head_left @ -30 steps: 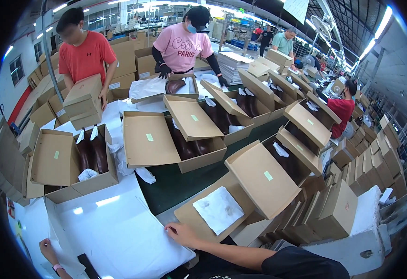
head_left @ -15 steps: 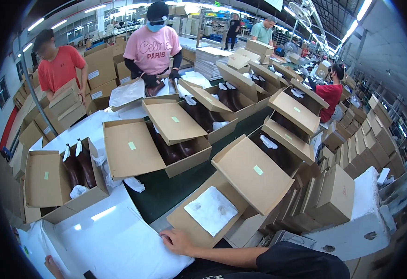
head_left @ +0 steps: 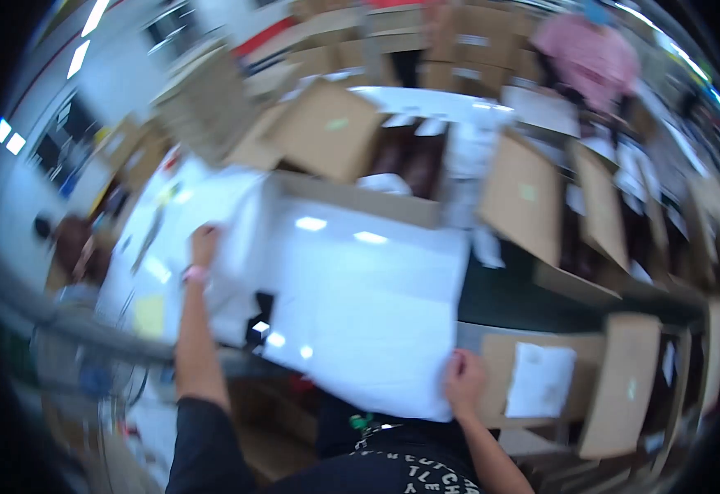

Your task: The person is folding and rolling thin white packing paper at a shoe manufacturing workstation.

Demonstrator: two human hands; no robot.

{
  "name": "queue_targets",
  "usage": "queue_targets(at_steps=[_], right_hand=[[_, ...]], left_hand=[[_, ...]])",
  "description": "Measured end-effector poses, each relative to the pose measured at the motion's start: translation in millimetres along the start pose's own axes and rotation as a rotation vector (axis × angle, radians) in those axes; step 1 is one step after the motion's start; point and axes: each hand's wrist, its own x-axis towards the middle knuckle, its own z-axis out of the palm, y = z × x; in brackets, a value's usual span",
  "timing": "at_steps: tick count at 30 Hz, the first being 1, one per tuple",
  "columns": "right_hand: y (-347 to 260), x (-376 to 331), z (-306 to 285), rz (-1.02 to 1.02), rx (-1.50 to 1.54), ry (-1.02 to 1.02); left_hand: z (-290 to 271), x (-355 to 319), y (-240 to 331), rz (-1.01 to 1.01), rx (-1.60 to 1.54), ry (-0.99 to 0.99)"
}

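Note:
A large white sheet of paper (head_left: pixel 360 305) lies in front of me and hangs toward my waist. My right hand (head_left: pixel 464 381) is closed at its right edge, with the paper's border at the fingers. My left hand (head_left: pixel 205 244), a pink band on its wrist, makes a blurred fist over more white paper (head_left: pixel 241 214) on the left. Whatever it may hold is hidden. Just beyond the sheet stands an open cardboard box (head_left: pixel 409 212) with dark brown boots (head_left: pixel 409 156) and white tissue (head_left: pixel 385 184) inside; its lid (head_left: pixel 323 132) leans at the left.
Several open boot boxes line the dark green surface (head_left: pixel 500 300) on the right. A flat white pad (head_left: pixel 539 380) lies on cardboard beside my right hand. A grey rail (head_left: pixel 72 321) crosses at left. Across the table a person in pink (head_left: pixel 590 62) works; stacked cartons (head_left: pixel 475 49) stand behind.
My view has swung left, blurring the picture. The left hand, earlier at the lower left rim, now reaches forward over white paper. My right hand stays at the sheet's right edge.

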Motion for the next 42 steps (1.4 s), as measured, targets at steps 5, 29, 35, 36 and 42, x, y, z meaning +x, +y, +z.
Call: queue_targets(at_steps=[5,29,35,36,42], right_hand=[[3,-2,5,0.026,-0.025,-0.05],[0,-3,19,-0.11,-0.092,-0.004],[-1,-3,18,-0.124,-0.118,-0.013],[-2,-3,18,-0.124,-0.119,-0.015],[-2,-3,17,-0.131,-0.132,-0.026]], left_hand=[[1,-29,58,-0.236,-0.118,-0.048],[-25,-49,114,-0.037,0.041,-0.031],[-23,-52,115,-0.103,0.053,-0.023],[-23,-51,114,-0.148,0.01,-0.016],[-23,-42,104,-0.133,0.044,0.043]])
